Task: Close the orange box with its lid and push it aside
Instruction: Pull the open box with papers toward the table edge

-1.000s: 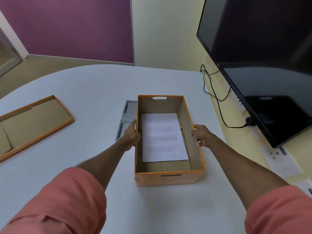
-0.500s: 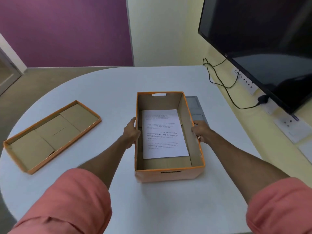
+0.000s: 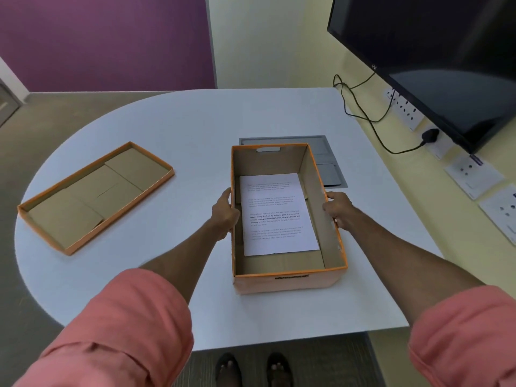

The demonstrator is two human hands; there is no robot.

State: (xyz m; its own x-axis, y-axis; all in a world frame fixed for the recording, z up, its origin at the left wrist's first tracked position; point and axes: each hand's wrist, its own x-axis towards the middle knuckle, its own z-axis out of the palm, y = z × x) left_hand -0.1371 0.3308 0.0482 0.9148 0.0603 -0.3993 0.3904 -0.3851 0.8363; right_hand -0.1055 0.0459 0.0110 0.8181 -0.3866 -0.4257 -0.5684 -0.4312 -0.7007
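Note:
The orange box (image 3: 284,283) stands open on the white table (image 3: 173,127), a printed white sheet (image 3: 276,213) lying flat on its bottom. My left hand (image 3: 224,212) presses against the box's left wall and my right hand (image 3: 339,209) grips the right wall, so the box is held between them. Its lid (image 3: 95,196) lies upside down on the table's left part, well apart from the box, brown inside with an orange rim.
A grey hatch panel (image 3: 328,163) is set in the tabletop behind and right of the box. A black screen (image 3: 435,60) hangs on the right wall above sockets (image 3: 403,110) and a black cable (image 3: 363,110). My feet show below the near table edge.
The box has slid left off the grey panel, which now shows behind and to its right. The view has swung so the lid appears closer in. Both hands stay on the box's sides.

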